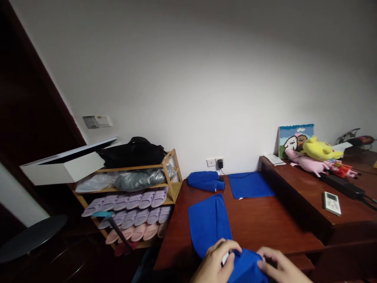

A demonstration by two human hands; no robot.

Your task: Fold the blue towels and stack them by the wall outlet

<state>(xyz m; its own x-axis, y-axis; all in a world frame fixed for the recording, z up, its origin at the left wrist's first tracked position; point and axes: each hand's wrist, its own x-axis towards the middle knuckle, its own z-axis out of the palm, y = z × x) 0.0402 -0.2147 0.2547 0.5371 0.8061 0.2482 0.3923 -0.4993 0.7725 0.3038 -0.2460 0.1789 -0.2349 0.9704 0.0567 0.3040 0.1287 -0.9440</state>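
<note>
At the front edge of the brown table, both hands grip a blue cloth [247, 267]. My left hand [216, 261] pinches it, with something small and white, perhaps a label, showing between thumb and fingers. Bent fingers of my right hand [278, 264] close on the cloth's right side. A flat blue stretch of fabric [207, 220] lies just beyond my left hand; whether it belongs to the held cloth I cannot tell. Farther back are a folded blue bundle [206, 181] and a flat blue cloth [250, 185] with a small white tag.
To the left stands a wooden shoe rack [173, 173] with purple and pink slippers, a black bag [134, 151] and a white box [70, 169] on top. A raised desk [315, 196] at right bears plush toys [312, 159] and a white remote [332, 203]. A charger [220, 164] is plugged into the wall.
</note>
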